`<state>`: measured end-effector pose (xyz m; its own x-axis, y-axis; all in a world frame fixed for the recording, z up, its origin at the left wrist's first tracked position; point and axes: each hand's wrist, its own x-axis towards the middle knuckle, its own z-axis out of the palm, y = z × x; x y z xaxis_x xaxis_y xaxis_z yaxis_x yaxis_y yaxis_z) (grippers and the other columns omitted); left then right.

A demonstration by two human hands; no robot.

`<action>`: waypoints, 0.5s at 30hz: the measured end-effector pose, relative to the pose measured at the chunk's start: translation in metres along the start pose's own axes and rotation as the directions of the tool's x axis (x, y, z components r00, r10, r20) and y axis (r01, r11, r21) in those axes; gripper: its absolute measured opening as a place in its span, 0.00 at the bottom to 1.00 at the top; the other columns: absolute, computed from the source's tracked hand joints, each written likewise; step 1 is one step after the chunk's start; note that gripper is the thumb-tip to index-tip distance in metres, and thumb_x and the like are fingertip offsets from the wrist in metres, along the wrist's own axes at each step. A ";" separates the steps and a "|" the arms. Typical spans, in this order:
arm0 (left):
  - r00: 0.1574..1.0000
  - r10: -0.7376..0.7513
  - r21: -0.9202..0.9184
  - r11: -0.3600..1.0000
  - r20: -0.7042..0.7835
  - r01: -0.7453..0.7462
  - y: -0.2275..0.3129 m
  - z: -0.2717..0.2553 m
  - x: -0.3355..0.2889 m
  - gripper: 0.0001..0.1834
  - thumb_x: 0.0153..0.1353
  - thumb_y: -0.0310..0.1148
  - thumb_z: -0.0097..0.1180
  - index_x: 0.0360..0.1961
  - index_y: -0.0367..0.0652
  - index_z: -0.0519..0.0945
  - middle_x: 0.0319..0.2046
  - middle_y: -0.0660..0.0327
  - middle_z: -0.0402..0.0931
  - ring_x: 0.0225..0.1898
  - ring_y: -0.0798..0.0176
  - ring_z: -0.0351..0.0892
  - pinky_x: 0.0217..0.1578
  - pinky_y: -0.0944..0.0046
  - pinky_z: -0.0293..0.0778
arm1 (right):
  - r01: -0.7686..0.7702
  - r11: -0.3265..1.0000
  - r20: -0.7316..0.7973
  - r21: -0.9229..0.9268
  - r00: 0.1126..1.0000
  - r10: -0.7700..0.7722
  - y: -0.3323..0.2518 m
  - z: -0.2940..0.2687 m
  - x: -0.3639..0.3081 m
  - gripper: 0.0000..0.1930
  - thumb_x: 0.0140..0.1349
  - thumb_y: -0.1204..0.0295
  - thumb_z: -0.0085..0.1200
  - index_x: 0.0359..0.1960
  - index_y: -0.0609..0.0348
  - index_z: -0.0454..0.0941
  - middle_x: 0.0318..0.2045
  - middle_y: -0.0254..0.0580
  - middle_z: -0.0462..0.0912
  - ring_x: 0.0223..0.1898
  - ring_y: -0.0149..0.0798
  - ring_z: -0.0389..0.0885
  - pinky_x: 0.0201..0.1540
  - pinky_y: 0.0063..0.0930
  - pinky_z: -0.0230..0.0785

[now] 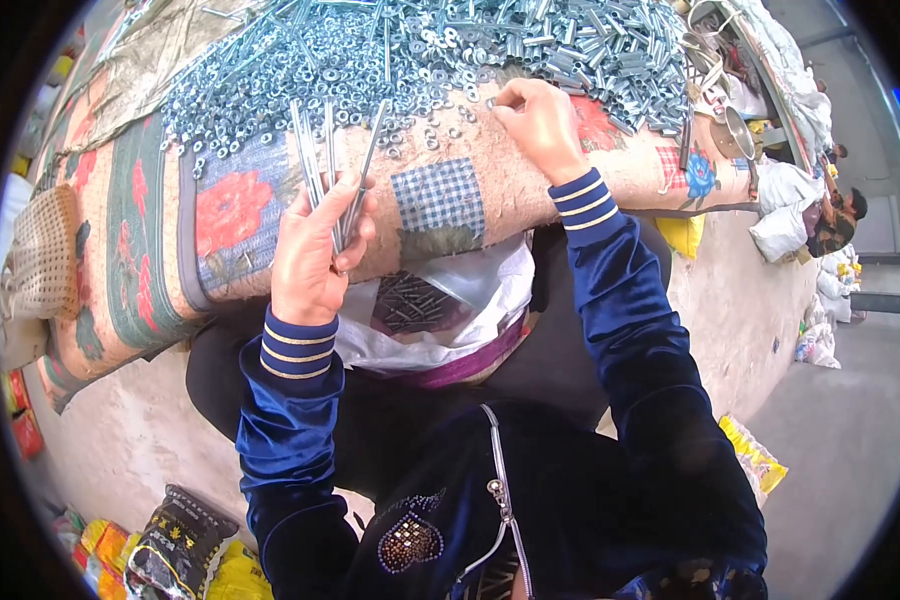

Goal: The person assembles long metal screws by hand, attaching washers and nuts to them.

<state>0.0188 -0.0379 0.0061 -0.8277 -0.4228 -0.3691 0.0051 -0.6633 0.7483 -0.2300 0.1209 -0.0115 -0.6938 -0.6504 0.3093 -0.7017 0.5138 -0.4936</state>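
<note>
My left hand (310, 255) is closed around several long, thin metal rods (308, 150), which stick up and fan apart above the fingers. My right hand (542, 130) is at the near edge of the heap, thumb and forefinger pinched together; whatever is between them is too small to make out. Beside it lie loose metal nuts (454, 132), spilling from a broad pile of nuts (240, 105). Short metal tubes (610, 45) are heaped beyond my right hand. Between my knees, a white sack (505, 280) stands open with dark metal rods or bolts (410, 303) inside.
The heap lies on a patterned, patched cloth (355, 145) over a raised work surface. A perforated beige container (45, 250) stands at the left end. Metal pans (732, 135) and white sacks (780, 230) are at the right, with another person (838, 222) farther off. Bags (180, 540) lie lower left.
</note>
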 end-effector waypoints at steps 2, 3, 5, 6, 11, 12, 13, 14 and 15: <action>1.000 0.008 0.004 1.000 0.009 -0.008 -0.001 -0.001 -0.001 0.10 0.62 0.34 0.55 0.40 0.39 0.75 0.25 0.62 0.76 0.19 0.73 0.74 0.09 0.80 0.56 | -0.016 1.000 0.009 -0.009 1.000 0.016 0.002 -0.002 0.004 0.08 0.46 0.71 0.59 0.30 0.58 0.80 0.25 0.46 0.81 0.31 0.47 0.81 0.36 0.36 0.71; 1.000 0.008 0.002 1.000 0.020 -0.008 0.000 -0.001 -0.001 0.10 0.62 0.34 0.55 0.40 0.39 0.75 0.25 0.62 0.76 0.19 0.73 0.74 0.09 0.80 0.56 | -0.015 1.000 0.009 -0.010 1.000 0.015 0.004 -0.002 0.004 0.08 0.46 0.71 0.59 0.30 0.58 0.80 0.25 0.46 0.81 0.31 0.47 0.81 0.36 0.36 0.71; 0.999 0.008 -0.001 1.000 0.032 -0.008 -0.001 -0.002 -0.001 0.10 0.63 0.34 0.54 0.40 0.38 0.75 0.25 0.62 0.76 0.19 0.73 0.74 0.09 0.80 0.56 | -0.021 1.000 -0.050 -0.019 0.999 0.020 0.008 -0.003 0.004 0.09 0.46 0.71 0.59 0.29 0.60 0.80 0.24 0.45 0.82 0.29 0.48 0.81 0.35 0.36 0.72; 1.000 0.007 -0.013 1.000 0.029 -0.006 -0.001 -0.004 -0.001 0.10 0.63 0.34 0.54 0.40 0.38 0.75 0.25 0.62 0.76 0.20 0.74 0.74 0.10 0.80 0.56 | -0.020 1.000 -0.050 -0.020 0.999 0.019 0.009 -0.004 0.006 0.09 0.46 0.71 0.59 0.29 0.60 0.80 0.24 0.45 0.82 0.29 0.48 0.81 0.35 0.36 0.72; 1.000 -0.003 -0.026 1.000 0.028 0.004 -0.001 -0.003 -0.001 0.10 0.63 0.34 0.54 0.40 0.38 0.75 0.26 0.62 0.76 0.20 0.74 0.74 0.10 0.80 0.56 | 0.050 0.991 0.092 0.122 0.994 -0.061 0.016 -0.007 0.010 0.10 0.45 0.69 0.62 0.28 0.60 0.79 0.24 0.45 0.82 0.29 0.42 0.82 0.35 0.33 0.72; 1.000 -0.007 -0.023 1.000 0.029 0.008 -0.001 -0.002 -0.001 0.10 0.63 0.34 0.54 0.40 0.38 0.75 0.26 0.62 0.76 0.20 0.74 0.74 0.10 0.80 0.56 | 0.048 0.992 0.092 0.120 0.994 -0.060 0.018 -0.006 0.010 0.10 0.45 0.69 0.62 0.28 0.60 0.79 0.24 0.45 0.82 0.29 0.42 0.82 0.35 0.33 0.72; 0.999 -0.012 -0.020 1.000 0.030 0.012 -0.001 -0.001 0.000 0.10 0.63 0.34 0.54 0.40 0.38 0.75 0.26 0.62 0.76 0.20 0.74 0.74 0.10 0.80 0.56 | 0.056 0.996 0.058 0.069 0.997 -0.060 0.018 -0.003 0.011 0.10 0.45 0.69 0.62 0.28 0.60 0.80 0.24 0.45 0.82 0.29 0.41 0.82 0.35 0.33 0.72; 1.000 -0.011 -0.021 1.000 0.026 0.012 -0.001 -0.004 0.000 0.10 0.63 0.34 0.54 0.40 0.38 0.75 0.26 0.62 0.76 0.20 0.74 0.74 0.10 0.80 0.56 | 0.065 0.998 0.027 0.023 0.997 -0.065 0.012 0.000 0.013 0.10 0.45 0.69 0.63 0.27 0.60 0.80 0.23 0.45 0.82 0.29 0.40 0.82 0.34 0.32 0.72; 1.000 -0.012 -0.026 1.000 0.027 0.013 -0.001 -0.006 0.000 0.10 0.63 0.34 0.54 0.40 0.39 0.75 0.26 0.62 0.76 0.20 0.74 0.74 0.10 0.80 0.56 | 0.067 0.997 0.030 0.025 0.997 -0.067 0.008 -0.003 0.012 0.10 0.45 0.69 0.63 0.27 0.60 0.80 0.23 0.45 0.82 0.29 0.40 0.82 0.34 0.32 0.72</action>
<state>0.0223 -0.0408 0.0019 -0.8427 -0.3978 -0.3629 0.0093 -0.6846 0.7289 -0.2440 0.1187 -0.0092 -0.6398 -0.7000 0.3173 -0.7421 0.4552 -0.4921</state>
